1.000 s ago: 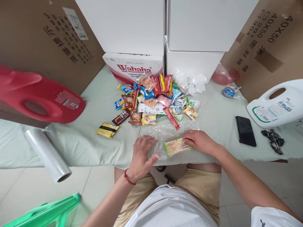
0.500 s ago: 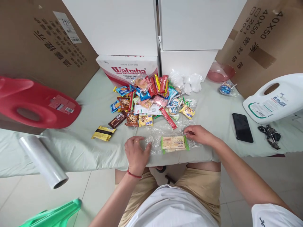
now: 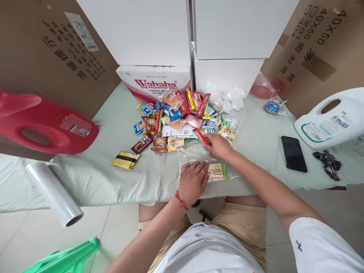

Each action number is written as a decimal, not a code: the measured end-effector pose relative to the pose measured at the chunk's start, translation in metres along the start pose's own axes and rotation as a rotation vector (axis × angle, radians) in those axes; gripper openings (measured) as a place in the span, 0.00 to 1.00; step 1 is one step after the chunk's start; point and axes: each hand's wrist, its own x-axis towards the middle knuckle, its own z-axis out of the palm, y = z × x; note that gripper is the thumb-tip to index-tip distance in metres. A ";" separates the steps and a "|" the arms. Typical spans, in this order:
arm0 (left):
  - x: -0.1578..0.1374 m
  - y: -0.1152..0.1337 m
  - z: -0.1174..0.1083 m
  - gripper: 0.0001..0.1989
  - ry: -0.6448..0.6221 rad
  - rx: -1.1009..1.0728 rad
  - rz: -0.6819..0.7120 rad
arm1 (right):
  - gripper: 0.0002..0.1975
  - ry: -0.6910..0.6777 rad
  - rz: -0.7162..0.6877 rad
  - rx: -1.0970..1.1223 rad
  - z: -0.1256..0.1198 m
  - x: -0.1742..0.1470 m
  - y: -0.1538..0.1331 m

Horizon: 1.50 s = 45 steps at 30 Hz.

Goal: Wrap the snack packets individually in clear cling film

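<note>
Left hand (image 3: 192, 182): I have it laid over the left end of the biscuit pack (image 3: 217, 171), fingers together; can't tell if they grip. Pack lies on clear film (image 3: 195, 154) at the table's (image 3: 250, 125) near edge. Right hand (image 3: 220, 147): I'm grasping the near end of the red bar (image 3: 200, 135), at the front of the snack pile (image 3: 173, 123). Phone (image 3: 294, 153) well off to the right, beside keys (image 3: 328, 165).

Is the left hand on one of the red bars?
No, the left hand lies over one end of the biscuit pack, while the right hand is at a red bar.
</note>
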 end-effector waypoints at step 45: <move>-0.011 -0.071 -0.028 0.33 -0.027 -0.662 -0.318 | 0.33 -0.195 -0.634 -0.041 0.032 -0.109 -0.015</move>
